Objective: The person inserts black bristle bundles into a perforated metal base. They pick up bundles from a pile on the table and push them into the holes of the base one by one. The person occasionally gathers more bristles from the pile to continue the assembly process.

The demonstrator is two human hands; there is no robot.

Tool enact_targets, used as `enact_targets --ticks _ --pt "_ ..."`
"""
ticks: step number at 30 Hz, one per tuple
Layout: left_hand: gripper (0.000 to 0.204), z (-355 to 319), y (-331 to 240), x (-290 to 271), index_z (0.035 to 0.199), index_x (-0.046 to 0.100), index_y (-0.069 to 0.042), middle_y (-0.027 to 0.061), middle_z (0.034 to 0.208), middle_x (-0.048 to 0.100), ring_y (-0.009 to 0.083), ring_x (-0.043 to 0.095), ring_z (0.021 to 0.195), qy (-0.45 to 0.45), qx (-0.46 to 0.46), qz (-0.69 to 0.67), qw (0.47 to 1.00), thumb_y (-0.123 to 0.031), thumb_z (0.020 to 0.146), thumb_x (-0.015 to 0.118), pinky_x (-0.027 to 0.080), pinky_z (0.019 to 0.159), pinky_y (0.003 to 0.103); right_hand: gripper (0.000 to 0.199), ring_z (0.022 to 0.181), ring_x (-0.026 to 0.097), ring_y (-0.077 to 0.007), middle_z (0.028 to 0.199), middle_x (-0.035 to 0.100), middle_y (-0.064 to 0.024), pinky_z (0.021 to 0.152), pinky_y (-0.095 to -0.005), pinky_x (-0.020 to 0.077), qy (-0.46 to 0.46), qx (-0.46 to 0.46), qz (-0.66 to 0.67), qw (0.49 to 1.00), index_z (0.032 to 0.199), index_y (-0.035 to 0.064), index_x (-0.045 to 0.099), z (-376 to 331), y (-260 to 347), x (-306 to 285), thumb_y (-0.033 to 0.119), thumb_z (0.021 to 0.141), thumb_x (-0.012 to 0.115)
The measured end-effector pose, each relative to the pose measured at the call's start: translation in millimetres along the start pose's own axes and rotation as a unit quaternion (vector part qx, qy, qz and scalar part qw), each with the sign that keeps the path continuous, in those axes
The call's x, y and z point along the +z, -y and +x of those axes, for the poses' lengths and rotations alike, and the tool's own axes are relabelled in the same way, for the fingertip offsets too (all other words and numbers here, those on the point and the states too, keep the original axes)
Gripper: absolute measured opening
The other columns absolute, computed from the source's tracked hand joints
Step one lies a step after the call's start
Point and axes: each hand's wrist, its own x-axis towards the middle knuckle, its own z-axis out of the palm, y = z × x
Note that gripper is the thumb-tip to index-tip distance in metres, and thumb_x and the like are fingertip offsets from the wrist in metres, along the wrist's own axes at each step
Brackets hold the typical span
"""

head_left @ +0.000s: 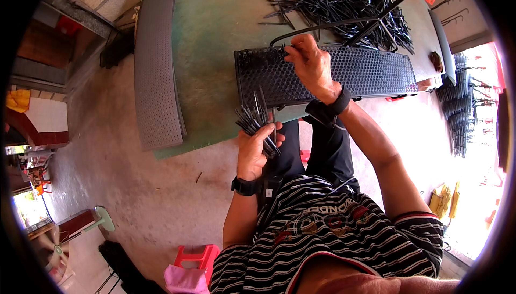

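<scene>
My left hand is closed round a bundle of thin black sticks, which fan out past the fingers near the table's front edge. A long black tray, its top full of small round holes, lies in front of me. Above the tray's left half, my right hand is bent with its fingertips pinched together; whatever they hold, if anything, is too small to make out. Short black pieces stand in the holes at the tray's far left corner, close to those fingertips.
A large heap of black sticks covers the back of the green table. Dark metal bars rise over the tray's far side. Grey perforated panels lie at the left. A red stool stands on the floor behind.
</scene>
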Motion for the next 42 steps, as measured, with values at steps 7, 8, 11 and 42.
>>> enact_targets --ticks 7,8,11,42 --pt "0.023 1.3 -0.7 -5.7 0.101 0.059 0.003 0.0157 0.078 0.065 0.0207 0.06 0.053 0.0 0.026 -0.01 1.0 -0.003 0.078 0.062 0.05 0.046 0.03 0.01 0.066 0.057 -0.036 0.076 0.057 -0.0141 0.055 -0.0414 0.0454 0.114 -0.153 -0.207 0.959 0.086 0.0023 0.055 11.6 -4.4 -2.0 0.007 0.079 0.06" --pt "0.023 1.6 -1.2 -7.3 0.101 0.059 0.003 0.0155 0.078 0.065 0.0205 0.06 0.053 -0.001 0.026 -0.01 1.0 -0.003 0.079 0.062 0.05 0.046 0.03 0.01 0.065 0.057 -0.0356 0.076 0.056 -0.0137 0.055 -0.0411 0.0455 0.134 -0.171 -0.247 0.944 0.086 0.0023 0.055 12.9 -3.2 -2.3 0.006 0.078 0.06" --pt "0.023 0.9 -4.1 -9.5 0.101 0.06 0.003 0.0148 0.078 0.065 0.0199 0.06 0.054 0.0 0.021 -0.003 1.0 -0.004 0.079 0.061 0.05 0.047 0.03 0.014 0.064 0.056 -0.0345 0.077 0.055 -0.0119 0.054 -0.0404 0.0459 0.137 -0.222 -0.233 0.937 0.088 0.0021 0.057 3.9 13.7 -7.4 0.002 0.074 0.06" --pt "0.027 -5.7 -19.2 -6.0 0.104 0.058 0.001 0.0111 0.076 0.064 0.0158 0.059 0.056 0.07 -0.016 0.032 0.997 -0.008 0.08 0.065 0.049 0.051 0.026 0.013 0.056 0.056 -0.006 0.068 0.062 -0.0018 0.052 -0.02 0.047 0.057 0.17 0.263 0.948 0.086 -0.0029 0.066 -40.7 54.4 -3.8 0.009 0.084 0.064"
